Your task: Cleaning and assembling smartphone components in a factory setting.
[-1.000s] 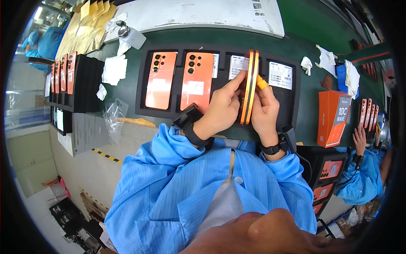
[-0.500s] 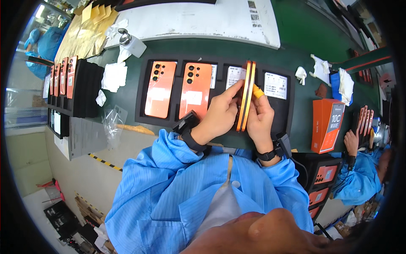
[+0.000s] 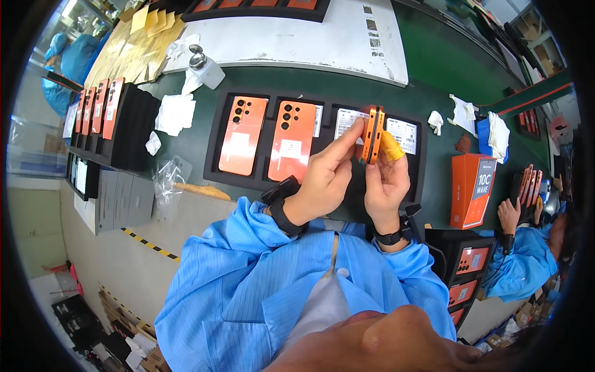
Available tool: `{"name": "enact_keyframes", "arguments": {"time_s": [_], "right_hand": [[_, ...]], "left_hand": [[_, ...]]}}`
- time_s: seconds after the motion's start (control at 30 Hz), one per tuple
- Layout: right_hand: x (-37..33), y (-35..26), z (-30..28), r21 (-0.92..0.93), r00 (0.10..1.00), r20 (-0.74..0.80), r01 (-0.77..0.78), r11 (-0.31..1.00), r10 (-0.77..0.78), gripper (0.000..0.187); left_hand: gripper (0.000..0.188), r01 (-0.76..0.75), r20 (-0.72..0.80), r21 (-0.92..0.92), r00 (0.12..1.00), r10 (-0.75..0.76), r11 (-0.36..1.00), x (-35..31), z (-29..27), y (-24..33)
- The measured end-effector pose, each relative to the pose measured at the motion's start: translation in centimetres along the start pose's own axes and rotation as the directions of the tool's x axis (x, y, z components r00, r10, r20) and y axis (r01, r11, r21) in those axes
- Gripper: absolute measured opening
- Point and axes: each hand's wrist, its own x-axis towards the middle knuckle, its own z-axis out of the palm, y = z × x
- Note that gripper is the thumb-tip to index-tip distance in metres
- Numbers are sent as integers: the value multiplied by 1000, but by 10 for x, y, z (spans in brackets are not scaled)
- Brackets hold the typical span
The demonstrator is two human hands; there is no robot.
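Note:
Between my two hands are two orange phones [image 3: 372,137], pressed together and held upright with their short ends toward me. My left hand [image 3: 325,180] is closed on their left side, its index finger stretched along them. On the other side my right hand [image 3: 387,186] grips them with thumb and fingers; yellow covers sit on its fingertips. Below the hands is a black tray [image 3: 215,146]. In its left slots lie an orange phone [image 3: 243,136] and another orange phone [image 3: 290,146], camera side up. White printed labels [image 3: 401,135] show in the right slots, partly hidden by my hands.
An orange box [image 3: 473,191] stands at the right, near a co-worker's hand [image 3: 509,216]. At the left, a black rack [image 3: 133,118] holds several orange phones. A pump bottle [image 3: 206,69], white wipes [image 3: 175,115] and a clear plastic bag [image 3: 170,177] lie around the tray.
The two phones have tipped in my hands, so their short ends with ports now face me instead of their long edges. My hands have moved slightly right relative to the tray.

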Motion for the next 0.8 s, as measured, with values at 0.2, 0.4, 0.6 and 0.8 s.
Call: {"name": "enact_keyframes", "arguments": {"time_s": [0.2,0.4,0.6,0.8], "right_hand": [[-4,2,1,13,1000,-16,2,1000,-1,49],[-9,11,-2,28,997,-69,33,999,-31,48],[0,-10,-1,73,998,-55,-28,997,32,43],[-2,-26,-2,-113,994,-29,-111,987,108,59]], "left_hand": [[67,3,2,-21,1000,-3,1000,-4,0,-1],[72,8,14,-11,1000,-7,1000,-4,2,7],[86,80,32,168,996,-87,982,1,0,24],[93,-110,168,514,986,26,851,2,-4,30]]}}
